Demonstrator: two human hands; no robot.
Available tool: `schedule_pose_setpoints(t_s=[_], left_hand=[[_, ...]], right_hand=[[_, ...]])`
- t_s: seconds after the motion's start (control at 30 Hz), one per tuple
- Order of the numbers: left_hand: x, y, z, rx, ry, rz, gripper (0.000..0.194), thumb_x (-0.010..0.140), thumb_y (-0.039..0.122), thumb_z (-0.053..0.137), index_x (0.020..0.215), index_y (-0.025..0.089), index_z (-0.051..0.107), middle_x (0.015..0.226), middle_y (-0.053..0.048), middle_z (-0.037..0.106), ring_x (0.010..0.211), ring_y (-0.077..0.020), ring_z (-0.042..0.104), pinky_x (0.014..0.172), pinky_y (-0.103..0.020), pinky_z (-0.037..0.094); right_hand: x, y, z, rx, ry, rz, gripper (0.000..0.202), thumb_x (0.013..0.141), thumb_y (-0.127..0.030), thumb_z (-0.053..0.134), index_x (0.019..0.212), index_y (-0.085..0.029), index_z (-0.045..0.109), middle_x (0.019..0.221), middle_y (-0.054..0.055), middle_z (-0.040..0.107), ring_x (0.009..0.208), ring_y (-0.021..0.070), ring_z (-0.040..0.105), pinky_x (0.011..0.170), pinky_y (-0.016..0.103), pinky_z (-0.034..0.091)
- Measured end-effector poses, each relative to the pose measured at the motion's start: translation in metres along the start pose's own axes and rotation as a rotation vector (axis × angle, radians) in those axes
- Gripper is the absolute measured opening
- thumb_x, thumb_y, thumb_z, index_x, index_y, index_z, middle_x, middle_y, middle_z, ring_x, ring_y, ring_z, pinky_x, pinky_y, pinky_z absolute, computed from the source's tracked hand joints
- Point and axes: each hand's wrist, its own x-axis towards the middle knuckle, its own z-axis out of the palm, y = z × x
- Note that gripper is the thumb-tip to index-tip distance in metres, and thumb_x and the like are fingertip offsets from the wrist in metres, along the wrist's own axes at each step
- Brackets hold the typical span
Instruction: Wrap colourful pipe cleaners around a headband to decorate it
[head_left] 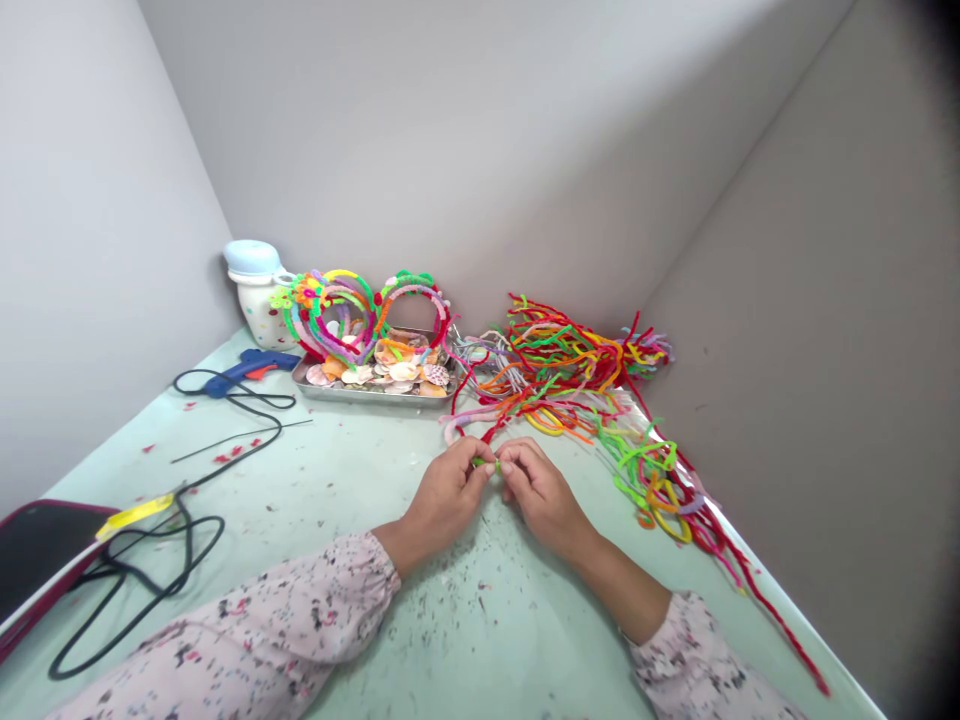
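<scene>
Both hands meet over the middle of the table. My left hand [448,492] pinches a short green pipe cleaner [486,463] between thumb and forefinger. From the other side my right hand [541,492] pinches the same piece, fingertips almost touching the left ones. Only a small bit of the green shows; the rest is hidden by the fingers. Just beyond the hands lie loose pipe cleaners, among them a pale lilac one [452,425] and red ones.
A metal tray [367,395] holds shells and headbands [349,310] wrapped in coloured pipe cleaners. A large pipe-cleaner bundle [562,345] lies back right, more along the right edge. At left are a white jar [261,305], blue glue gun [244,372], black cord [255,450] and dark red-edged device [45,550].
</scene>
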Motion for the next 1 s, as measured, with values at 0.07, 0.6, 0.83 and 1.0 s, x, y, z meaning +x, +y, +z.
schedule_pose_setpoints(t_s=[0.07,0.6,0.83,1.0], left_hand=[[-0.0001,0.0004,-0.0006,0.012,-0.004,0.007,0.011,0.086,0.024,0.045,0.087,0.018,0.055,0.068,0.002,0.054,0.060,-0.0115,0.047,0.058,-0.023,0.036],[0.0023,-0.0005,-0.0027,0.052,-0.009,0.032,0.021,0.088,0.024,0.043,0.096,0.018,0.061,0.084,-0.003,0.058,0.071,-0.0138,0.053,0.064,-0.024,0.040],[0.0018,0.0011,-0.0041,-0.049,0.063,-0.039,0.018,0.089,0.026,0.041,0.096,0.018,0.056,0.069,0.001,0.055,0.058,-0.0113,0.049,0.058,-0.023,0.039],[0.0012,0.0058,-0.0034,-0.115,-0.017,-0.074,0.016,0.087,0.026,0.043,0.093,0.018,0.056,0.059,0.004,0.050,0.052,-0.0099,0.047,0.054,-0.021,0.038]], right_hand=[[-0.0003,-0.0003,-0.0002,-0.014,-0.002,-0.001,0.017,0.093,-0.027,0.039,0.086,-0.020,0.053,0.090,0.002,0.052,0.063,0.0115,0.051,0.063,0.026,0.045],[0.0020,0.0060,0.0000,-0.058,0.355,0.058,0.023,0.086,-0.032,0.051,0.107,-0.021,0.054,0.105,0.007,0.052,0.077,0.0160,0.054,0.069,0.030,0.046],[0.0016,0.0051,-0.0018,0.028,0.246,0.188,0.019,0.088,-0.037,0.048,0.084,-0.020,0.056,0.067,-0.001,0.054,0.063,0.0149,0.051,0.061,0.026,0.041],[0.0015,0.0051,-0.0001,0.133,0.203,0.195,0.020,0.086,-0.039,0.051,0.085,-0.020,0.057,0.062,-0.002,0.053,0.058,0.0138,0.050,0.056,0.024,0.040]])
